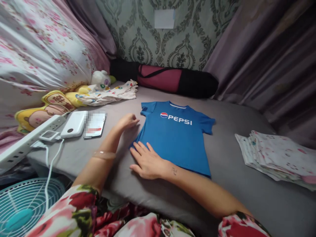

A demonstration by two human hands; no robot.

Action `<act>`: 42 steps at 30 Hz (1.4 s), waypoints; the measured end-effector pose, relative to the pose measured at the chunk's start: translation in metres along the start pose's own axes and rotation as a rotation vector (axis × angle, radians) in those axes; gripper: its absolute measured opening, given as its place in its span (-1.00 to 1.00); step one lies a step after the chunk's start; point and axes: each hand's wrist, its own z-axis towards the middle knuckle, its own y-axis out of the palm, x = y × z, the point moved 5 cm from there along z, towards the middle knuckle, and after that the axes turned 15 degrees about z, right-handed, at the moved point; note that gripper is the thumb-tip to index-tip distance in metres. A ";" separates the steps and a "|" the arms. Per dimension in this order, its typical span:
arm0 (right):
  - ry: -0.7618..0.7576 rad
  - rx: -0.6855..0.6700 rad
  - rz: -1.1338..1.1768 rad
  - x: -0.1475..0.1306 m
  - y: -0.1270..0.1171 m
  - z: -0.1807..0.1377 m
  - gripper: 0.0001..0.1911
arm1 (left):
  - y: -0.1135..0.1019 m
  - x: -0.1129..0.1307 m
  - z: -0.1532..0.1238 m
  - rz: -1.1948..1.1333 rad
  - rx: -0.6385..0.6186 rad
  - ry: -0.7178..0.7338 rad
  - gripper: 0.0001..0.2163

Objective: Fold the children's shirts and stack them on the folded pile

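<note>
A blue T-shirt (172, 140) with a white PEPSI print is spread face up on the grey bed sheet, its neckline pointing away from me. My right hand (148, 161) lies flat with spread fingers over the shirt's lower left corner and hem. Just left of the shirt's side edge is my left hand (129, 121), fingers curled in and a small gap between them and the cloth. Nothing shows inside those curled fingers. The left sleeve has a small dark patch near its cuff.
To the left lie a phone (95, 125), a white power bank (74, 124) and a power strip (32, 141) with cables, above a teal fan (22, 210). Plush toys (56, 102) and a patterned cloth (111, 93) sit behind. A long bag (160, 79) lies at the back; folded cloths (278, 158) are right.
</note>
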 end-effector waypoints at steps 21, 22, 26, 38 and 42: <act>0.327 0.411 -0.188 0.111 -0.065 0.086 -0.31 | 0.033 0.003 -0.112 -0.178 0.029 -0.166 -0.77; 0.332 0.421 -0.189 0.110 -0.065 0.087 -0.31 | 0.034 0.003 -0.112 -0.162 0.042 -0.166 -0.78; 0.345 0.401 -0.158 0.102 -0.062 0.075 -0.33 | 0.037 0.001 -0.113 -0.046 0.056 -0.139 -0.80; 0.438 0.371 -0.148 0.111 -0.073 -0.113 -0.36 | 0.038 0.064 -0.083 0.057 0.211 0.409 -0.55; 0.489 0.405 -0.171 0.125 -0.067 -0.167 -0.37 | 0.062 0.064 -0.074 0.172 0.114 0.437 -0.39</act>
